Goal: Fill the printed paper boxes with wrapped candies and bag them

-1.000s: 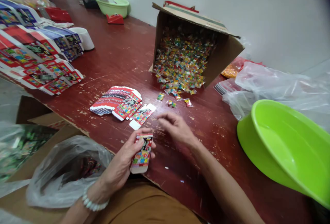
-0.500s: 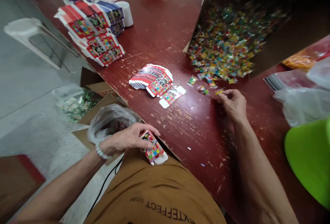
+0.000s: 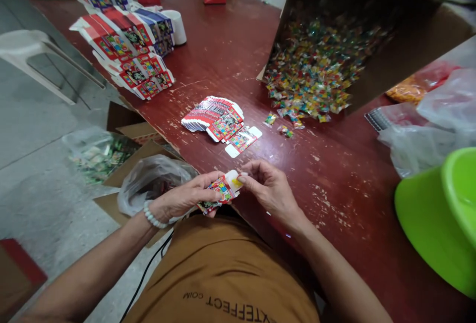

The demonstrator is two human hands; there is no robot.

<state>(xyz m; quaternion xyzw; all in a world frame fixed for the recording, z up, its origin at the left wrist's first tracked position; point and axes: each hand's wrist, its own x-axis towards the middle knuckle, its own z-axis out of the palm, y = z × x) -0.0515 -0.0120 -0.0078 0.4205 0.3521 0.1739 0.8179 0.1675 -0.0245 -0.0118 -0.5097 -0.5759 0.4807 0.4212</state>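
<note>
My left hand (image 3: 188, 195) is closed around a small printed cardboard box (image 3: 222, 190), held over my lap at the table edge. The box's white-flapped open end faces right. At that opening, my right hand (image 3: 268, 184) pinches a small yellow wrapped candy (image 3: 236, 183), partly inside the box mouth. Beyond my hands, a fanned stack of flattened red boxes (image 3: 213, 115) lies on the table, with one flat box (image 3: 243, 140) at its near end. A few wrapped candies (image 3: 285, 131) lie loose to the right of the stack.
A large carton (image 3: 401, 60) on its side spills wrapped candies (image 3: 316, 75) onto the red table (image 3: 334, 174). Bundled boxes (image 3: 126, 40) are piled at the far left. A green tub (image 3: 424, 224) stands at right. Below the left edge sits a plastic-lined carton (image 3: 148, 184).
My right hand has come from near the loose candies to the box, bringing the yellow candy. My left hand has raised and turned the box so its open end faces my right hand.
</note>
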